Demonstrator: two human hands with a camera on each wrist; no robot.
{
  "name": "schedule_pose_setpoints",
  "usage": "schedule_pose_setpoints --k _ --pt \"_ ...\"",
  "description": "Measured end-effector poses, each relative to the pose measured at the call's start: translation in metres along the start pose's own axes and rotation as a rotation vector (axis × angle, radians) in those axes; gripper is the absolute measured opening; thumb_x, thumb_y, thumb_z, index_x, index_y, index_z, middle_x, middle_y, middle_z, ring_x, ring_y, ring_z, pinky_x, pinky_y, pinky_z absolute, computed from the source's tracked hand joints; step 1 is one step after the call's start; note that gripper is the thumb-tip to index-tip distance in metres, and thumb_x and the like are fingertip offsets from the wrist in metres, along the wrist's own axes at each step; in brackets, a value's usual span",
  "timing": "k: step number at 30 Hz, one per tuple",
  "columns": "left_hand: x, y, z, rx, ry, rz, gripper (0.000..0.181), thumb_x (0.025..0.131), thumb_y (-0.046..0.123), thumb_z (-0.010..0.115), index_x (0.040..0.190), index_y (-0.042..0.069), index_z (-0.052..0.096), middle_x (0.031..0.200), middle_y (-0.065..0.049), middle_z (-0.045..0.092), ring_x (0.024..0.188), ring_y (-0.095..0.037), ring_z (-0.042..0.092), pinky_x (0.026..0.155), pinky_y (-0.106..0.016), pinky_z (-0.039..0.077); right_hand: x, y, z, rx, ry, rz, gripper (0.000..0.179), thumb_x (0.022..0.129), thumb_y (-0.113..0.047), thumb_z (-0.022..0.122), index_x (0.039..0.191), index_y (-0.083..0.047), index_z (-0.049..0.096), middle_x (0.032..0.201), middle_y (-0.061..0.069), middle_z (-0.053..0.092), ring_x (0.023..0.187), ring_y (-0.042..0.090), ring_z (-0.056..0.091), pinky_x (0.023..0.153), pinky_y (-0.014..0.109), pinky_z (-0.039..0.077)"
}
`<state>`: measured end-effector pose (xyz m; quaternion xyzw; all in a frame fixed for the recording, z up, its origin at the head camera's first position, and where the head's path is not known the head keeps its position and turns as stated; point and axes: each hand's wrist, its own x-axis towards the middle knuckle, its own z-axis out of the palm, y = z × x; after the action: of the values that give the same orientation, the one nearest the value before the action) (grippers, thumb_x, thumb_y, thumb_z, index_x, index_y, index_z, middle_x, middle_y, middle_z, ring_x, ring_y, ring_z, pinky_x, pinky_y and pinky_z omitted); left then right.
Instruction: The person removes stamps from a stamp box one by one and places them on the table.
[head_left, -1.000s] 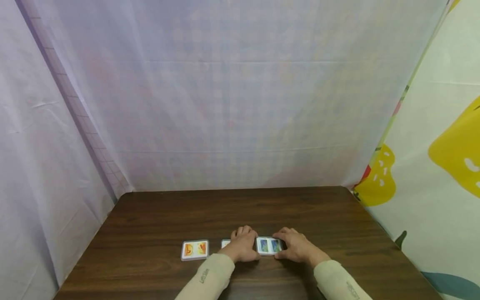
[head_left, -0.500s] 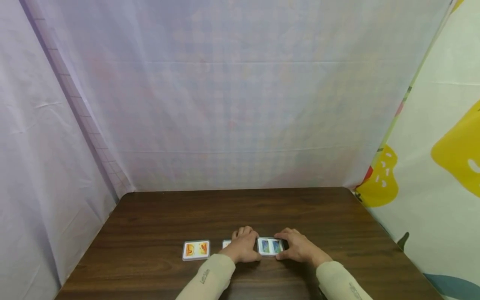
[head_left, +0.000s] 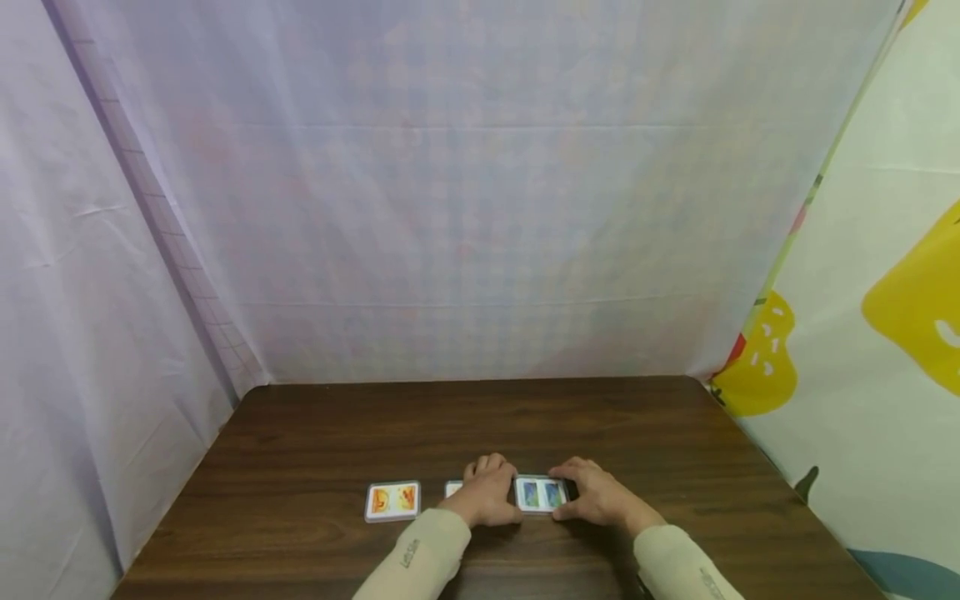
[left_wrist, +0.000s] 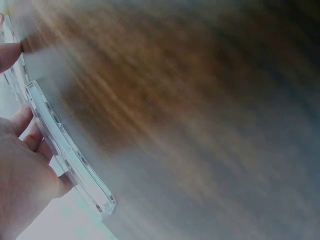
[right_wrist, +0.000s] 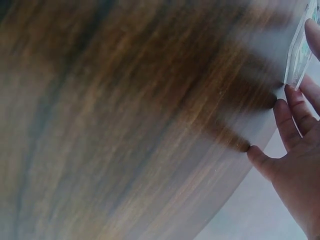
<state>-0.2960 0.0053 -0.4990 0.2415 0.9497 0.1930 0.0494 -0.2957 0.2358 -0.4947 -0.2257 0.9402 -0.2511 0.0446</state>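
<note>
A flat clear plastic case (head_left: 542,494) with two blue-green pictures lies on the table between both hands. My right hand (head_left: 600,496) pinches its right end, thumb at the near edge and fingers at the far edge. At its left end my left hand (head_left: 487,493) holds it the same way. A second case (head_left: 452,487) is mostly hidden beneath that left hand. Farther left lies a third case (head_left: 393,501) with two orange-red pictures. The left wrist view shows a clear case (left_wrist: 72,150) edge-on beside the fingers; in the right wrist view fingertips touch another case's edge (right_wrist: 295,55).
The dark wood-grain table (head_left: 480,425) has rounded far corners. A pale checked curtain (head_left: 465,208) hangs behind it, a white cloth (head_left: 67,292) at the left, and a white cloth with yellow fruit prints (head_left: 862,333) at the right.
The head view has shifted very slightly. Both hands and the cases keep their places, with no clear movement among them.
</note>
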Motion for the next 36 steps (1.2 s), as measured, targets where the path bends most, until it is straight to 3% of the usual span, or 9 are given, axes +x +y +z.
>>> schedule_pose_setpoints --k 10,21,28,36 --pt "-0.002 0.001 0.0 0.026 0.007 0.016 0.06 0.076 0.042 0.078 0.125 0.012 0.059 0.118 0.0 0.047 0.116 -0.021 0.041 0.103 -0.05 0.032 -0.006 0.011 -0.003 0.023 0.04 -0.026 0.064 0.071 -0.032 0.087 0.123 -0.003 0.065 0.117 0.009 0.059 0.112 0.035 0.054 0.095 0.055 0.043" --pt "-0.003 0.001 -0.002 0.036 0.001 0.024 0.058 0.079 0.043 0.076 0.126 0.014 0.058 0.123 -0.002 0.047 0.12 -0.022 0.04 0.104 -0.05 0.031 -0.021 0.032 -0.02 0.003 0.092 -0.062 0.065 0.072 -0.035 0.087 0.124 -0.002 0.064 0.117 0.01 0.06 0.111 0.037 0.054 0.094 0.057 0.044" --pt "-0.003 0.0 -0.001 0.026 0.003 0.026 0.056 0.079 0.044 0.077 0.123 0.014 0.059 0.122 -0.001 0.047 0.12 -0.023 0.041 0.103 -0.05 0.032 -0.036 0.05 -0.032 -0.006 0.112 -0.05 0.063 0.073 -0.033 0.087 0.123 -0.002 0.065 0.117 0.009 0.06 0.11 0.035 0.054 0.092 0.054 0.044" --pt "-0.004 0.0 -0.002 0.019 0.002 0.021 0.056 0.079 0.043 0.077 0.124 0.015 0.059 0.122 -0.001 0.047 0.12 -0.022 0.04 0.104 -0.05 0.031 -0.046 0.068 -0.041 -0.016 0.09 0.002 0.064 0.074 -0.033 0.086 0.124 -0.001 0.063 0.119 0.013 0.06 0.112 0.039 0.054 0.094 0.06 0.043"
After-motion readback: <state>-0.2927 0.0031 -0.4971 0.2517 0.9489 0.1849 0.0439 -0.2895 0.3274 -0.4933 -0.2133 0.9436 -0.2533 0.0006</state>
